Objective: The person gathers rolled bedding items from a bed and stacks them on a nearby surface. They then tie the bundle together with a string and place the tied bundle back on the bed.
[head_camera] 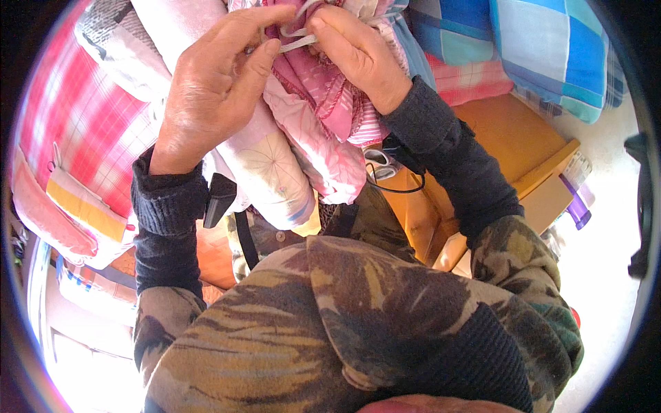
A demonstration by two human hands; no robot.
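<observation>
At the top of the view, a thin white cord point(299, 43) runs between my two hands over a bundle of cloth. My left hand point(217, 88) has its thumb and fingers curled around one end of the cord. My right hand point(361, 59) grips the cord close by, with the thumb on top. Beneath them lies a dark pink cloth point(333, 106) with a stitched edge. Pale rolled bedding point(268, 160) with a printed pattern extends towards my lap, beside a crumpled pink floral cloth point(328, 155). The cord's far loops are partly hidden by my fingers.
A red checked bedspread point(98, 124) spreads to the left, with a yellow-striped cloth point(88, 201) on it. Blue checked bedding point(547, 46) is at upper right. A wooden cabinet point(506, 134) stands by my right arm. A black cable point(400, 190) loops below my right wrist.
</observation>
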